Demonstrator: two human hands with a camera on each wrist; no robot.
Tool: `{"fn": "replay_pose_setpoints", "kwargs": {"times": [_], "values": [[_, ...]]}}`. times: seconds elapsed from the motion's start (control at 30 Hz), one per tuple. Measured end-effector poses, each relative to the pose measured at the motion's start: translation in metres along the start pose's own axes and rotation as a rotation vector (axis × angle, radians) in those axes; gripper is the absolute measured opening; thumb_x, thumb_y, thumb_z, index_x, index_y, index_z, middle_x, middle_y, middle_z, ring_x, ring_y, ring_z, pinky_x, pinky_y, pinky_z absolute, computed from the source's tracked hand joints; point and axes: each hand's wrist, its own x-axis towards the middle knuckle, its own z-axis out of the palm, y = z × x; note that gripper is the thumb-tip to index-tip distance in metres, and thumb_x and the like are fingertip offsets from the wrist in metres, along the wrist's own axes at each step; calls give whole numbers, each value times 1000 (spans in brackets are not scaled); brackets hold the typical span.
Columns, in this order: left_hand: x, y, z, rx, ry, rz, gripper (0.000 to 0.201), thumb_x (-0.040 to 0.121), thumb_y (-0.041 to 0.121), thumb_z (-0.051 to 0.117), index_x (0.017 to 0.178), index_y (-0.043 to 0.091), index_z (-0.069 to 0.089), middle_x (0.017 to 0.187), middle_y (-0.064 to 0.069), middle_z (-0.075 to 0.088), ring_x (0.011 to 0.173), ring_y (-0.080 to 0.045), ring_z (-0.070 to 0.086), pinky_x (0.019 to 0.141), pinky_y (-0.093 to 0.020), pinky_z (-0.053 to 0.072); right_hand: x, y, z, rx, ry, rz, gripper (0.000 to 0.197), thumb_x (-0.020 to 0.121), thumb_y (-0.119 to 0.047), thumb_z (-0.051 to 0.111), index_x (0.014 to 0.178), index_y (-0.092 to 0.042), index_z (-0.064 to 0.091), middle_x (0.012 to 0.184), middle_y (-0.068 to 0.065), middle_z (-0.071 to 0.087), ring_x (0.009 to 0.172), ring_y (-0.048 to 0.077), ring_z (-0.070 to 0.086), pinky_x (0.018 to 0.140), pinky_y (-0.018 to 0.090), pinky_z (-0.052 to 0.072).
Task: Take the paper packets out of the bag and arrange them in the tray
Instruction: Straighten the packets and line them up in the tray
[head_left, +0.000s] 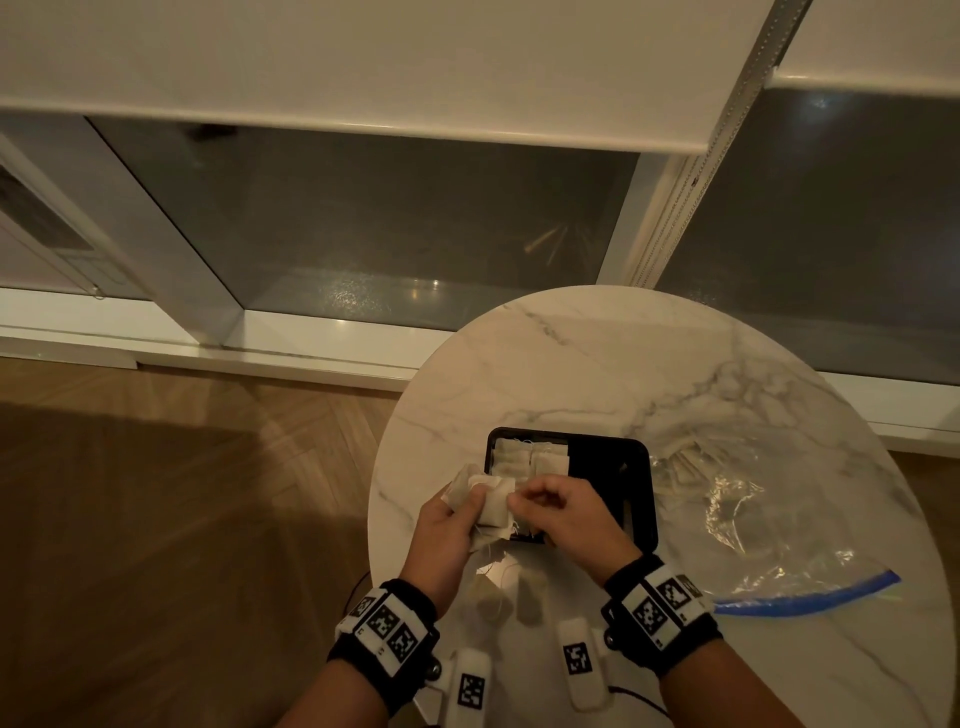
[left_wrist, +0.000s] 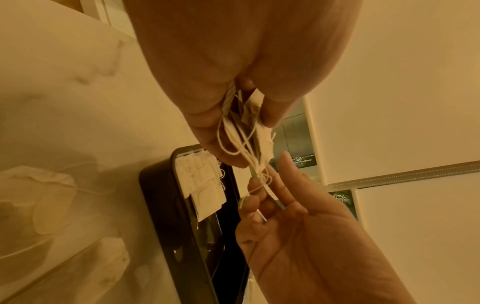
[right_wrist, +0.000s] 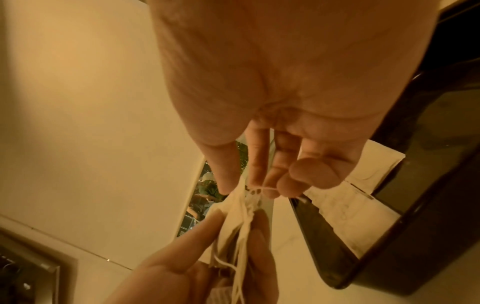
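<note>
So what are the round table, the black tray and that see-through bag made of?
The round white table looks like polished marble or a marble-look top: grey veins and a soft sheen. The black rectangular tray seems to be glossy plastic, judging by its rounded corners and reflections, though lacquered metal is possible. The clear bag looks like thin crinkled plastic film with a blue zip strip.

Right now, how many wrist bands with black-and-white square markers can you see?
2: one wrist band on the left arm, one wrist band on the right arm, both at the near edge of the table.
</note>
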Motion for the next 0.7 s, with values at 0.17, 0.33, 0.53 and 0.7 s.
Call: {"fn": "replay_pose_setpoints", "kwargs": {"times": [0.17, 0.33, 0.53, 0.7], "values": [[-3, 0, 8, 26, -23, -3, 30, 104, 23, 51, 119, 3, 68, 113, -25, 71, 112, -46, 64, 97, -57, 51, -2, 2, 2, 33, 84, 49, 18, 83, -23, 79, 91, -8, 73, 70, 2, 67, 58, 2, 59, 55, 14, 46], [-6, 1, 13, 90, -37, -11, 34, 104, 27, 50, 117, 2, 68, 112, -32, 67, 107, -53, 62, 90, -66, 50, -2, 5, 0, 49, 140, 65, 11, 83, -19, 79, 84, -10, 72, 66, -4, 66, 59, 5, 60, 54, 15, 46], [-4, 0, 10, 101, 22, -12, 37, 105, 29, 47, 116, 0, 67, 110, -34, 67, 98, -43, 67, 89, -56, 53, -1, 5, -10, 158, 186, 87, 9, 87, -14, 74, 84, -9, 67, 79, 5, 68, 71, 14, 64, 60, 24, 54], [-3, -4, 0, 132, 54, -34, 37, 106, 27, 47, 112, -4, 66, 102, -27, 72, 89, -34, 70, 71, -33, 60, 13, 15, -33, 171, 255, 134, 6, 92, -6, 65, 97, -5, 62, 90, 14, 70, 80, 20, 66, 66, 29, 58]]}}
